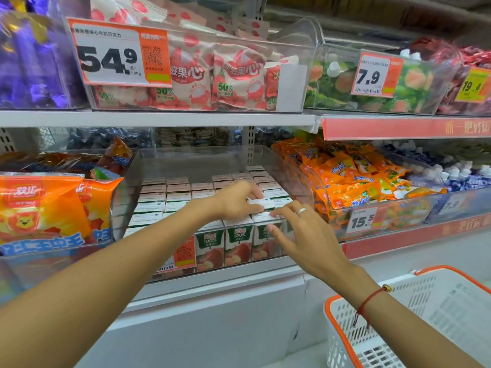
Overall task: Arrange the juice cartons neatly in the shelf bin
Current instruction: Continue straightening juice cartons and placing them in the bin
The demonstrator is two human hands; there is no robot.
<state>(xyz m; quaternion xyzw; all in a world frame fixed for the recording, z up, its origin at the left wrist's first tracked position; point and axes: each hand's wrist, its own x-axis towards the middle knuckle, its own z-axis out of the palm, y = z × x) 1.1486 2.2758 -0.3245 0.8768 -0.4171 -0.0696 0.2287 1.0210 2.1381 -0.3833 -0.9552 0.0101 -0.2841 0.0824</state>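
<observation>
Honestly this looks mostly done already: the clear shelf bin (pixel 287 166) in the middle of the lower shelf is packed with small apple juice cartons (pixel 170 200), standing upright in tidy rows from the back wall to the front wall, with the front row's 100% labels (pixel 237 243) facing out. What's left, as far as I can judge, is the front right corner, where both hands are busy. The left hand (pixel 236 200) reaches in over the rows and its fingers and thumb pinch the top of one carton (pixel 259 202) near the right wall, which sits a bit higher than its neighbours, so probably still being seated. The right hand (pixel 300 229) has its fingers spread apart and fairly straight, fingertips (pixel 276 214) touching the carton tops just behind the front wall, not gripping anything. A couple of gaps show at the back of the rows. A white basket with orange rim (pixel 342 330) sits at the lower right; I can't see any cartons in it.
</observation>
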